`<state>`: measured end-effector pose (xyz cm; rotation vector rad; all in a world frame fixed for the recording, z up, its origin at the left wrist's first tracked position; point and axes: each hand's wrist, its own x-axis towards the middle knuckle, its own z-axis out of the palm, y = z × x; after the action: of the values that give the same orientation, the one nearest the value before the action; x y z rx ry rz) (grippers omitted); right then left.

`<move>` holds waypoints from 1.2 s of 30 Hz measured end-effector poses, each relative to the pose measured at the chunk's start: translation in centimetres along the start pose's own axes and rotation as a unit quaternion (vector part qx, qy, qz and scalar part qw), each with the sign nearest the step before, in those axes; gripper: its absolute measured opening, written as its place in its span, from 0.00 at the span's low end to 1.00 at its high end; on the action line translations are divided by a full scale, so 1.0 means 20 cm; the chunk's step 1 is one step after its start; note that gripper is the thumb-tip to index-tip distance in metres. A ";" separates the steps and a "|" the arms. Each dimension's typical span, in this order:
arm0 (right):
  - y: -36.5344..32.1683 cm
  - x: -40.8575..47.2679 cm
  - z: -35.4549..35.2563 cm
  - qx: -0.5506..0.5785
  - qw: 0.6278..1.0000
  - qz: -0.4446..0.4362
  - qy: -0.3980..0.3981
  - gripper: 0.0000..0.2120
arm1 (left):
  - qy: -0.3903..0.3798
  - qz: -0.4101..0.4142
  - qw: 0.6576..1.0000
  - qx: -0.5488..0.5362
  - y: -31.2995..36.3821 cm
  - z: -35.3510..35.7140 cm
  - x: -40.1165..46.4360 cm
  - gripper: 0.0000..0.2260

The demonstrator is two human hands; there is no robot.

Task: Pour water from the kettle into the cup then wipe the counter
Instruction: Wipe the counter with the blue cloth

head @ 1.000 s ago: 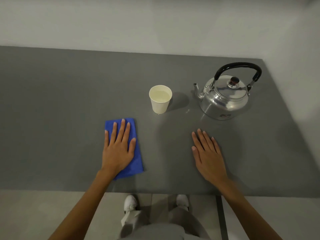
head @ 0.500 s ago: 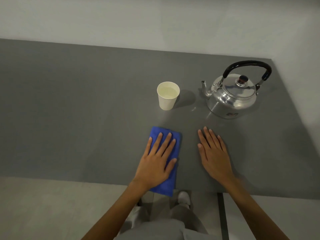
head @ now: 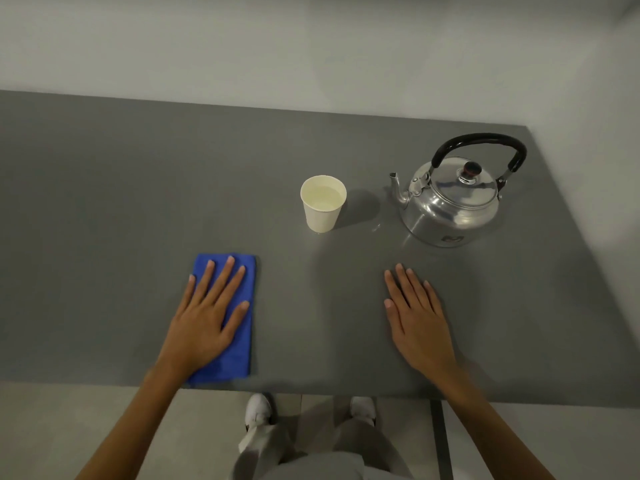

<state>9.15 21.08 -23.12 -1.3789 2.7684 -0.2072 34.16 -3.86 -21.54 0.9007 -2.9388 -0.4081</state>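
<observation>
A white paper cup with water in it stands upright mid-counter. To its right sits a shiny metal kettle with a black handle, spout pointing left toward the cup. A folded blue cloth lies flat near the counter's front edge. My left hand presses flat on the cloth, fingers spread. My right hand rests palm down on the bare grey counter, in front of the kettle, holding nothing.
A pale wall runs behind the counter, and the counter ends at a wall on the right past the kettle. A small wet glint shows between cup and kettle. My shoes and the floor lie below the front edge.
My left hand slid the blue cloth right toward my right hand, then back left to where it lies now. The right hand, cup and kettle stayed put.
</observation>
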 end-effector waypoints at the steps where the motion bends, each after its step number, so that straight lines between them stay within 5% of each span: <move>1: 0.00 0.00 0.00 0.000 1.000 0.001 0.001 0.25 | 0.009 -0.013 1.000 -0.002 -0.01 0.00 0.06 0.30; 8: 0.00 0.00 0.00 -0.006 1.000 0.004 0.006 0.25 | 0.020 -0.076 0.996 0.035 0.24 0.08 0.35 0.34; 14: 0.01 0.00 0.00 -0.003 1.000 -0.001 0.005 0.26 | -0.004 0.060 0.997 0.051 0.58 0.20 0.21 0.30; 20: 0.01 0.00 0.00 0.001 1.000 -0.003 0.009 0.26 | -0.031 0.157 0.987 0.030 0.36 0.14 -0.08 0.28; 28: -0.01 0.00 -0.01 -0.003 1.000 0.004 0.014 0.25 | -0.009 0.015 1.000 -0.008 -0.08 -0.05 0.01 0.31; 36: -0.01 0.00 -0.02 -0.008 1.000 0.009 0.004 0.25 | 0.024 -0.059 0.998 0.026 0.26 0.06 0.36 0.37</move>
<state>9.39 20.97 -22.77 -1.3600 2.7933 -0.1906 25.23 -3.50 -21.68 1.0795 -2.8747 -0.3123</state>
